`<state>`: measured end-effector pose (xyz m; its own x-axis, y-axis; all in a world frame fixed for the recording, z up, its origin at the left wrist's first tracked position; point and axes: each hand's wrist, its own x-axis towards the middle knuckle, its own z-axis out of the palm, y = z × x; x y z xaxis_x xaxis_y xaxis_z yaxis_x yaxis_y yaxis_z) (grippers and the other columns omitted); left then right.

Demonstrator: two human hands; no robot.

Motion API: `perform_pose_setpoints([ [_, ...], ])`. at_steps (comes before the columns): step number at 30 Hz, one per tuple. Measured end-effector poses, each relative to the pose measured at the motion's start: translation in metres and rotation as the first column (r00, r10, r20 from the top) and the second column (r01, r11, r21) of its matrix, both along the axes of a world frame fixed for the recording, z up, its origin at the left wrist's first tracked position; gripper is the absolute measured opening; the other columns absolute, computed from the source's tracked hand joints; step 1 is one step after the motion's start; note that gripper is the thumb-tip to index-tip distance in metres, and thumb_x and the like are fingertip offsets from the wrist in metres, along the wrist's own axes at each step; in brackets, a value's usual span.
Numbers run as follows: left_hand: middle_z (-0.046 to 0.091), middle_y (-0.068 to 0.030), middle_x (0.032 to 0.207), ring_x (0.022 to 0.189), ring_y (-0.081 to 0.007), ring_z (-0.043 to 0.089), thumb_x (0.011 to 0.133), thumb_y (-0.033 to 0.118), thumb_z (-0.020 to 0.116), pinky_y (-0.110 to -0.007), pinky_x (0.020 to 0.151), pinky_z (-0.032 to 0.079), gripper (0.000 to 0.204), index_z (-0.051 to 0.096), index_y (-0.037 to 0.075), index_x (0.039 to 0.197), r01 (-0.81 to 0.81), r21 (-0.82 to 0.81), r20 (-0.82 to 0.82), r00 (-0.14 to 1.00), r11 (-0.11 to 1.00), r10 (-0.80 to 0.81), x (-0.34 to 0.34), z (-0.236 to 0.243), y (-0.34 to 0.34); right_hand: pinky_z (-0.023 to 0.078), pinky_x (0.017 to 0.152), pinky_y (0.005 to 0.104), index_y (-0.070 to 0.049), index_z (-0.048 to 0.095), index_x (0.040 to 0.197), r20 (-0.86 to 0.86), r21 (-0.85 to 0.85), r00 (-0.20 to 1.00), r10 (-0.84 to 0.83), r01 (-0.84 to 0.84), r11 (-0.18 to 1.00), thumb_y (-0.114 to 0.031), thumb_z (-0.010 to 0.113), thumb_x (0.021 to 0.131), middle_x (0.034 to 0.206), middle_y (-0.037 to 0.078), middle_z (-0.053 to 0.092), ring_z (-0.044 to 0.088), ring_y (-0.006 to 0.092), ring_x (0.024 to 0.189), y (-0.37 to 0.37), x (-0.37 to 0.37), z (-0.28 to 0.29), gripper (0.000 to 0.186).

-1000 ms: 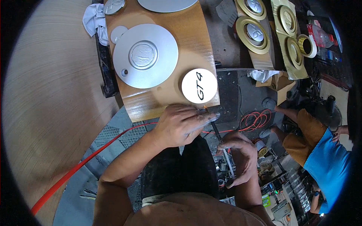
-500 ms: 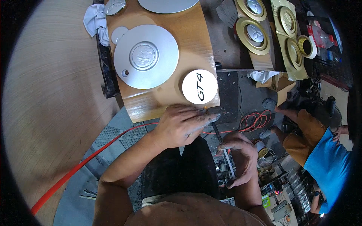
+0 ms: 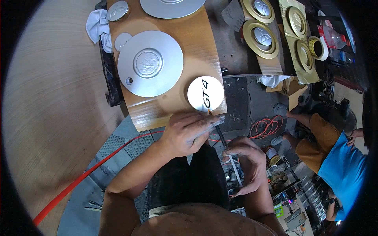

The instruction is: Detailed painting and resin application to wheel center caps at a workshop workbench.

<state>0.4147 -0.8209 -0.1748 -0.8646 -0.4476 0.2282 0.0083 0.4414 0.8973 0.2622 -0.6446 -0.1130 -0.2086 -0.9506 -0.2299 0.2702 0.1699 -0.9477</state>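
A round white disc (image 3: 196, 98) with black lettering lies near the close right corner of a brown board (image 3: 149, 116). My right hand (image 3: 250, 163) curls its fingers and thumb around the pale rear part of a thin paintbrush (image 3: 221, 135). The brush has a dark shaft and an orange tip, which sits at the disc's near edge. Beside that tip, my left hand (image 3: 186, 133) reaches across with fingers stretched out to the right. Its fingertips cover part of the shaft; its thumb is mostly hidden. Both hands look smudged with grey.
Silver wheel covers (image 3: 149, 86) and a small silver cap (image 3: 117, 11) rest on the board. Gold rings (image 3: 260, 49) and a tape roll (image 3: 323, 49) are at the upper right. A red hose (image 3: 78, 183) runs along the left; another person in a blue garment (image 3: 342, 177) is at the right.
The brush tip has moved up and left, from just off the disc onto its near edge. Both hands shifted slightly with it. The whole view has moved a little.
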Motion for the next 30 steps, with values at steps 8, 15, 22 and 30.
perform_pose_setpoints([
  [8, 0.072, -0.0182, 0.094, 0.079, -0.0307, 0.072, 0.080, 0.001, 0.066, -0.038, 0.073, 0.057, 0.029, 0.069, -0.002, 0.109, -0.047, 0.051, 0.032, 0.998, 0.998, 0.045, -0.0013, -0.0009, 0.0020, 0.049, 0.079, 0.0330, 0.004, 0.065, 0.120, -0.059, -0.042, 0.998, 0.035, -0.037, 0.998, -0.041, 0.091, 0.049, 0.105, 0.017, 0.063, 0.062, 0.0245, 0.091, -0.0058, -0.0035, -0.0031, 0.088],
  [15, 0.072, -0.0167, 0.093, 0.081, -0.0302, 0.071, 0.082, 0.001, 0.065, -0.040, 0.074, 0.058, 0.033, 0.067, 0.001, 0.115, -0.053, 0.051, 0.062, 0.997, 0.997, 0.050, -0.0011, -0.0033, 0.0037, 0.049, 0.077, 0.0332, 0.004, 0.065, 0.119, -0.028, 0.017, 1.000, 0.012, -0.011, 1.000, -0.042, 0.091, 0.049, 0.105, 0.017, 0.064, 0.062, 0.0247, 0.090, -0.0087, -0.0029, -0.0008, 0.087],
  [22, 0.073, -0.0171, 0.101, 0.086, -0.0299, 0.073, 0.080, 0.000, 0.066, -0.037, 0.077, 0.057, 0.033, 0.068, -0.001, 0.113, -0.042, 0.040, 0.067, 0.997, 0.998, 0.039, 0.0005, -0.0041, 0.0025, 0.050, 0.077, 0.0327, 0.004, 0.065, 0.118, -0.046, 0.013, 0.999, 0.017, -0.017, 1.000, -0.042, 0.092, 0.049, 0.104, 0.017, 0.064, 0.063, 0.0241, 0.089, -0.0105, -0.0035, -0.0015, 0.088],
  [30, 0.071, -0.0158, 0.092, 0.080, -0.0297, 0.071, 0.082, 0.001, 0.065, -0.039, 0.072, 0.058, 0.035, 0.066, 0.002, 0.117, -0.060, 0.013, 0.036, 0.998, 0.998, 0.059, -0.0012, -0.0069, 0.0035, 0.050, 0.078, 0.0326, 0.004, 0.065, 0.119, -0.038, 0.002, 0.999, 0.015, -0.015, 1.000, -0.041, 0.092, 0.048, 0.104, 0.017, 0.064, 0.063, 0.0240, 0.089, -0.0111, -0.0036, -0.0042, 0.088],
])
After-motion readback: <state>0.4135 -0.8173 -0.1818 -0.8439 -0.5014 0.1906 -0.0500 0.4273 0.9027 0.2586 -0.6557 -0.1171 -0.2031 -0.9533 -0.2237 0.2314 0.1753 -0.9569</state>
